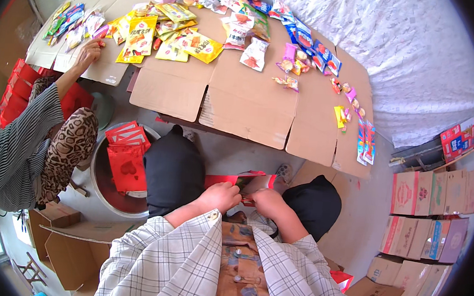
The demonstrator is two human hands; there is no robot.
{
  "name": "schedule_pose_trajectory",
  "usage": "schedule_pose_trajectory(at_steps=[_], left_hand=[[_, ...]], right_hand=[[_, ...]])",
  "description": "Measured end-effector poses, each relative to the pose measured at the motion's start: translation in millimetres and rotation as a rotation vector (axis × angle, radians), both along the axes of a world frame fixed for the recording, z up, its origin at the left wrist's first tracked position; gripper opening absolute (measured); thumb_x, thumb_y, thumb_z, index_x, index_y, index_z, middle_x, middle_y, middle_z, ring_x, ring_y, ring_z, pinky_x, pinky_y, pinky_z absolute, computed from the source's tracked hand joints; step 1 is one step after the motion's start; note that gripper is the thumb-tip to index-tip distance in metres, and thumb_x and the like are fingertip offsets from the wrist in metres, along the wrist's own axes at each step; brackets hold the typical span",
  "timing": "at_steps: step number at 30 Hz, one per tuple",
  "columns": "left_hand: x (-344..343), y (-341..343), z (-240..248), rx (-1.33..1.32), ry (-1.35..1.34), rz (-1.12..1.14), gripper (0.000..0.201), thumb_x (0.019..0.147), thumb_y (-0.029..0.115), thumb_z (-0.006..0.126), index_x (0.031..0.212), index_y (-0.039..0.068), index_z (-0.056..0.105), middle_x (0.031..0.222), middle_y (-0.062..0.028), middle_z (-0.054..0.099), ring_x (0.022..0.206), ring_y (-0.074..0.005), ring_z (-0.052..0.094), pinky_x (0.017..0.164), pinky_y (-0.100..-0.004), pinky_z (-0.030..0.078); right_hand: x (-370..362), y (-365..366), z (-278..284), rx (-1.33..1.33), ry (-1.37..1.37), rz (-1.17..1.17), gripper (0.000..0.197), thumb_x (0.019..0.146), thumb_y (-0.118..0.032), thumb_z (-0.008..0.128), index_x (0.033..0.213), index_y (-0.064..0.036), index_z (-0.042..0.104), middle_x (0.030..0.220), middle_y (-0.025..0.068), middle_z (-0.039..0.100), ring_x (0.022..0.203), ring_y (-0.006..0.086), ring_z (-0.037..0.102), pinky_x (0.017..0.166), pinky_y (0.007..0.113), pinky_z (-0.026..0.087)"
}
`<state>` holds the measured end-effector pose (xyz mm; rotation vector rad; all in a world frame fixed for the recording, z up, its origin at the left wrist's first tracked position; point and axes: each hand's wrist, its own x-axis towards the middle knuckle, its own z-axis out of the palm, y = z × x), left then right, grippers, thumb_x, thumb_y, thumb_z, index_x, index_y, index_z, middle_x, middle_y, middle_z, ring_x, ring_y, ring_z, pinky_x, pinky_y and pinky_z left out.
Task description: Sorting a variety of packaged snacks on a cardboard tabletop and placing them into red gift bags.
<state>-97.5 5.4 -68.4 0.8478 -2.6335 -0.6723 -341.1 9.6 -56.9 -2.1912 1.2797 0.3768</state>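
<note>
Between my knees I hold a red paper bag (224,179), its mouth spread so that a dark inside shows. The fingers of my left hand (221,196) are closed on the bag's near edge. On the other side of the mouth, my right hand (269,202) grips the same bag with curled fingers. The lower part of the bag is hidden by my hands and lap. Several flat red bags (127,167), one with a dark heart on it, lie in a round metal basin (99,184) left of my left knee.
A cardboard-covered table (249,107) stands ahead with yellow snack packets (140,37), a white packet (254,55), blue packets (303,33) and small sweets. At left a co-worker's hand (90,51) touches the packets. Stacked cartons (431,194) line the right; open cartons (76,249) lie lower left.
</note>
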Motion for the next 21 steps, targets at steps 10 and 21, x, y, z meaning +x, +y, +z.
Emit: schedule_pose_trajectory(at_steps=[10, 21], left_hand=[[-1.2, 2.8, -4.1, -0.005, -0.041, -0.029, 0.018, 0.079, 0.012, 0.067, 0.097, 0.009, 0.066, 0.097, -0.0082, 0.061, 0.089, -0.0280, 0.064, 0.074, -0.0408, 0.057], [14.0, -4.5, 39.9, 0.043, 0.088, 0.171, 0.030, 0.080, 0.020, 0.076, 0.107, 0.008, 0.070, 0.101, -0.0106, 0.064, 0.097, -0.0304, 0.066, 0.083, -0.0441, 0.057]], right_hand=[[-28.0, 13.2, -21.9, -0.274, 0.030, 0.099, 0.012, 0.078, -0.015, 0.065, 0.078, -0.0151, 0.077, 0.083, 0.0063, 0.072, 0.090, 0.0260, 0.069, 0.104, 0.048, 0.044], [-43.4, 28.6, -40.9, -0.331, 0.011, 0.048, 0.014, 0.082, -0.016, 0.063, 0.076, -0.0174, 0.076, 0.078, 0.0031, 0.072, 0.088, 0.0233, 0.069, 0.119, 0.064, 0.028]])
